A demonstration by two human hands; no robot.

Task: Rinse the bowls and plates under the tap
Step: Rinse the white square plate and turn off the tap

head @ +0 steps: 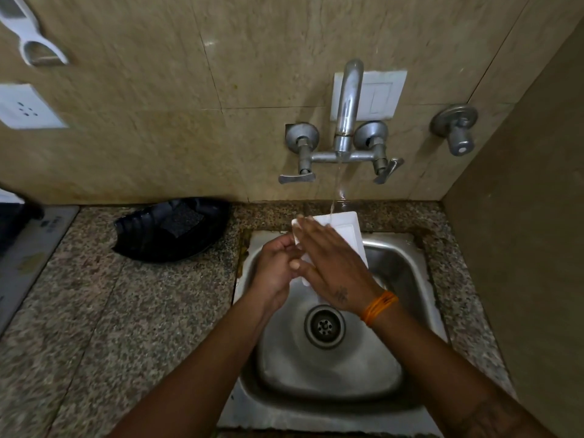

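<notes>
Plate (344, 230), white and rectangular, is held tilted over the back of the sink (407, 267), its far edge directly below the tap (347, 102). A thin stream of water (336, 188) runs from the spout and lands on that far edge, so the rinse of this piece looks to be under way rather than finished.

As for the task as a whole, only this one plate is in view. No bowls and no other plates can be seen in the sink or on the counter (126, 311) to its left, so how many pieces are already rinsed and how many remain cannot be told.

The left hand (278, 267) is on the plate's left edge, above the sink's left half, with its fingers curled round the rim and the thumb pinching it. The right hand (331, 267) lies flat across the plate's upper face, fingers straight and together, pressing on the surface as if to rub it; it covers much of the plate's near part. An orange thread (379, 306) circles the right wrist. On the counter left of the sink sits a black tray (142, 235) with a dark scrubbing pad (183, 218) in it.
</notes>
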